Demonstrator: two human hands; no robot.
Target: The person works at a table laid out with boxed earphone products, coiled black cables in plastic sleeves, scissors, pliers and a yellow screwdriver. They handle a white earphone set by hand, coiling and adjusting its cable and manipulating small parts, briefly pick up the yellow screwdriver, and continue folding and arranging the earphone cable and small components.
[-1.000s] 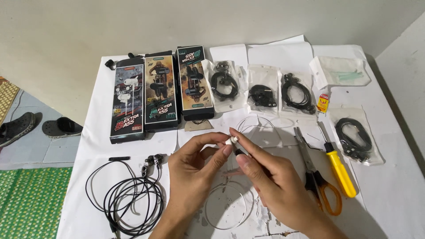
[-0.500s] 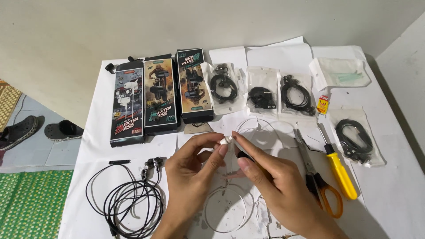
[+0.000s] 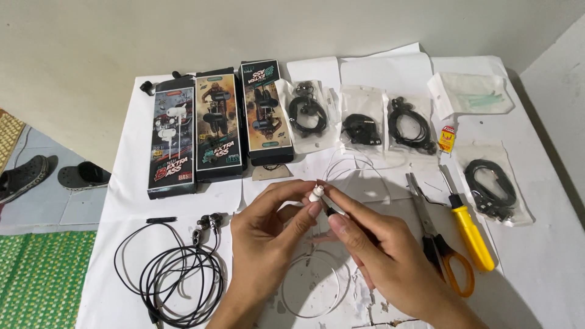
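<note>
Over on the far left, a pair of dark sandals (image 3: 55,176) sits on the floor beside the white table (image 3: 548,268). On the table's near left lies a coiled black earphone cable (image 3: 173,274) with its earbuds (image 3: 207,224) just by your left wrist. Farther back, three earphone boxes (image 3: 216,125) lie side by side.

Now to the middle: your left hand (image 3: 268,244) has thumb and forefinger pinched together on a small white earbud (image 3: 315,195), held above the table. Your right hand (image 3: 384,256) meets it from the right, fingertips clamped on a small dark piece (image 3: 332,210) just beside that earbud; whether the two parts touch, you cannot tell from here. A thin white wire (image 3: 311,286) loops on the table under your hands.

Behind your hands, clear bags of black cables (image 3: 359,122) line up in a row. To the right lie orange-handled scissors (image 3: 442,256), then a yellow-handled screwdriver (image 3: 469,234), with a small yellow glue tube (image 3: 446,139) farther back and one more bagged black cable (image 3: 490,189) at the far right.
</note>
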